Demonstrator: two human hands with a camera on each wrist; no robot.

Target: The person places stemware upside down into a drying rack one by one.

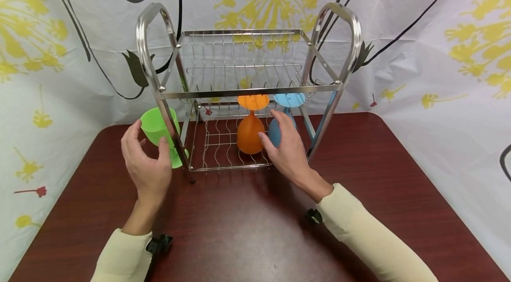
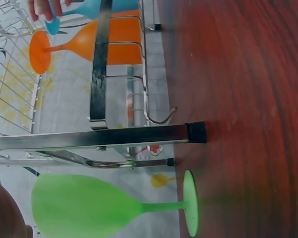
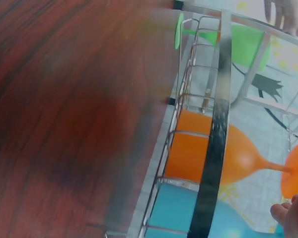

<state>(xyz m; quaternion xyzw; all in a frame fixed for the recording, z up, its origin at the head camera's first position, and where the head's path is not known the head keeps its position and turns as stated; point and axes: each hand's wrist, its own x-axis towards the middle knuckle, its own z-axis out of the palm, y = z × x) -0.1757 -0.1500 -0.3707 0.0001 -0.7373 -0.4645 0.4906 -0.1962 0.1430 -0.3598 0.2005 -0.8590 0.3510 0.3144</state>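
Observation:
A green plastic goblet (image 1: 156, 127) stands upright on the table, just outside the left side of a metal dish rack (image 1: 247, 94). My left hand (image 1: 145, 162) is close to its bowl, thumb and fingers spread apart; whether they touch it is unclear. Upside down in the rack's lower tier are an orange goblet (image 1: 250, 135) and, to its right, a blue goblet (image 1: 290, 101). My right hand (image 1: 288, 151) reaches in front of the blue goblet with thumb and fingers apart, covering part of its bowl. In the left wrist view, fingertips (image 2: 42, 7) appear near the blue goblet's foot.
The rack's upper wire tier (image 1: 243, 67) holds no dishes. Its tall curved side frames (image 1: 143, 47) rise beside both hands. Under it lies a dark red wood table (image 1: 239, 229). A white patterned sheet (image 1: 419, 51) hangs behind and at the sides.

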